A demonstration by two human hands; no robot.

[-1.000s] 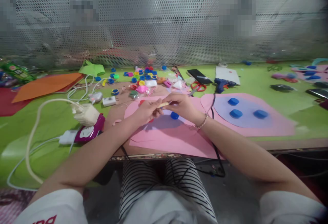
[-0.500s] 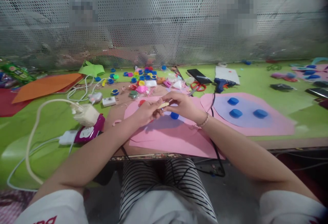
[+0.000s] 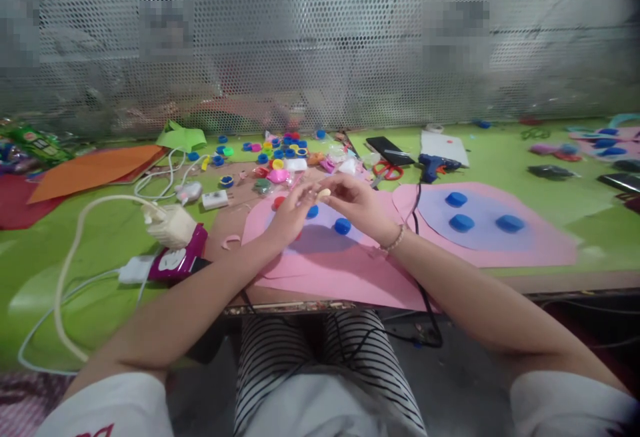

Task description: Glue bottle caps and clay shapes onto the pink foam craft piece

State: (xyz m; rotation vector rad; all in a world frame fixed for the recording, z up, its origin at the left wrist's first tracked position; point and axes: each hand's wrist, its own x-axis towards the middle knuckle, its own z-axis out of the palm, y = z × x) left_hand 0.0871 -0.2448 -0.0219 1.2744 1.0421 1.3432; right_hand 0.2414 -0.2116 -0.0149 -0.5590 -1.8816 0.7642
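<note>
Mostly, the writing defeats reading: red letters on the white left sleeve [image 3: 125, 400] are cut off by the bottom of the view, print on the green packet [image 3: 43, 146] by the far left corner of the worktop [image 3: 40, 250] is too blurred to spell out, and the pale mark on the magenta socket block [image 3: 193, 252] cannot be deciphered.

Over the middle of the near edge, the right hand [image 3: 353, 200] has a nearly closed grip — thumb and fingers pinching a small cream piece [image 3: 325, 193]. The left hand [image 3: 293, 210] meets it from the other side, fingers fairly straight and gathered at the tips; whether they press on the piece too, I cannot tell. The piece is held just above a pink sheet [image 3: 345, 280] with a lilac patch, which reaches to the near edge.

Two blue caps [image 3: 343, 226] sit on that patch between the hands, and a red cap [image 3: 279, 203] is partly covered by the left hand. A black cable runs from the blue glue gun [image 3: 434, 165] towards the near edge, passing out of sight under the right forearm. Beyond the far edge — behind perforated mesh [image 3: 320, 37] — shapes are probably people, but pixelated patches and haze obscure them.
</note>
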